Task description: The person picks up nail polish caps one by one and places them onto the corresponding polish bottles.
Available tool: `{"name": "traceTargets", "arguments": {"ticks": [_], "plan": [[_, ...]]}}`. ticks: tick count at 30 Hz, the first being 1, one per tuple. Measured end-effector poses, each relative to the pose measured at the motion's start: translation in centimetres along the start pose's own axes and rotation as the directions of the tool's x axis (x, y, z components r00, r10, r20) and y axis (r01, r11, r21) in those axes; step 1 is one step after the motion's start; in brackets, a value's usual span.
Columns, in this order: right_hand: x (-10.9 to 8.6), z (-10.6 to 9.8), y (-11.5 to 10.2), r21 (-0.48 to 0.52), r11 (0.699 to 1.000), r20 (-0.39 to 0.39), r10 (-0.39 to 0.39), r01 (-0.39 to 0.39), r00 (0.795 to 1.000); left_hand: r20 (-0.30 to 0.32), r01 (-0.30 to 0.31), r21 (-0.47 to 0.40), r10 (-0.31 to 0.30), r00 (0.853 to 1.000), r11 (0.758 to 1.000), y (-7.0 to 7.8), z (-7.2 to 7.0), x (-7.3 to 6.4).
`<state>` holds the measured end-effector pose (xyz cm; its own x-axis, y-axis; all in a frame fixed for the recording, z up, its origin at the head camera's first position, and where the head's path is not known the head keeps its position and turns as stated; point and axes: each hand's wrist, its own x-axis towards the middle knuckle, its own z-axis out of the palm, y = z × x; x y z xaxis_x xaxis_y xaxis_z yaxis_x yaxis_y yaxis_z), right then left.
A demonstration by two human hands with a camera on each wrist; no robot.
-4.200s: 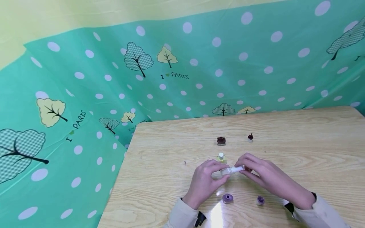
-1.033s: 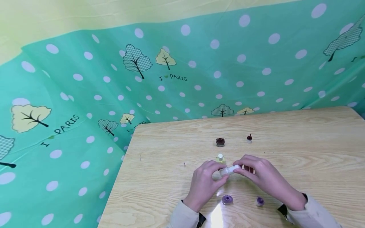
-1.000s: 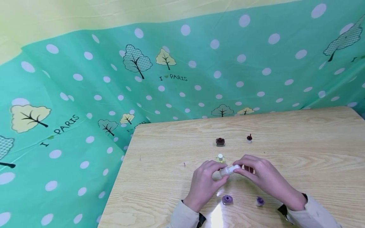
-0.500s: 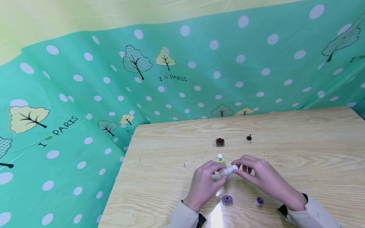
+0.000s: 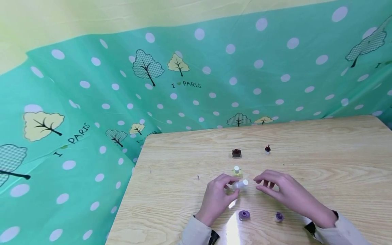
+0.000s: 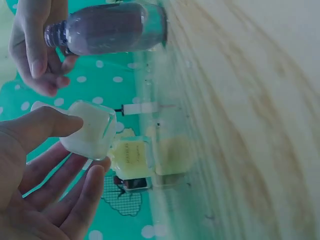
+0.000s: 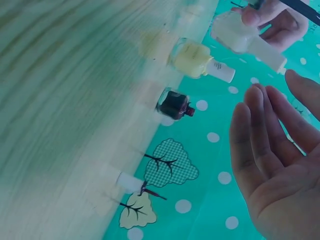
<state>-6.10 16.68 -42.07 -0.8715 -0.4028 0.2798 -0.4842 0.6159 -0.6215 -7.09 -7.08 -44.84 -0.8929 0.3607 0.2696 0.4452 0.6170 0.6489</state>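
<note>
In the head view my left hand [image 5: 215,197] pinches a white nail polish bottle [image 5: 240,184] between thumb and fingers, over the table. Its white cap [image 7: 270,54] is on, pointing toward my right hand in the right wrist view. My right hand [image 5: 284,190] hovers just right of the cap, fingers loosely bent and holding nothing. Right behind the held bottle stands a capped yellow nail polish bottle [image 5: 237,172]. Nearer to me is a purple nail polish bottle [image 5: 244,215] without its cap, its threaded neck [image 6: 54,34] bare in the left wrist view.
Farther back stands an uncapped dark red nail polish bottle [image 5: 236,153]. Its right-hand neighbour is a white cap [image 5: 267,149] set brush-up, the brush coated dark red. Another brush-up cap with purple polish [image 5: 279,216] stands at front right. A patterned green cloth [image 5: 196,78] hangs behind the table [image 5: 171,153].
My right hand has let go of the white bottle's cap and drawn away to the right. The left hand has shifted slightly left with the bottle.
</note>
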Motion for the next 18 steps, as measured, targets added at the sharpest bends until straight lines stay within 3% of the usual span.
{"name": "traceTargets", "arguments": {"ticks": [6,18], "plan": [[-0.7,-0.3,0.8,-0.012,1.000,0.043,0.022,-0.022,0.999,0.053,0.105,-0.064,-0.102,0.993,0.992,-0.5,0.2,0.1],[-1.8,-0.5,2.3,-0.003,1.000,0.050,0.020,-0.019,0.999,0.132,0.198,-0.080,-0.186,0.973,0.977,-1.3,0.5,0.3]]}}
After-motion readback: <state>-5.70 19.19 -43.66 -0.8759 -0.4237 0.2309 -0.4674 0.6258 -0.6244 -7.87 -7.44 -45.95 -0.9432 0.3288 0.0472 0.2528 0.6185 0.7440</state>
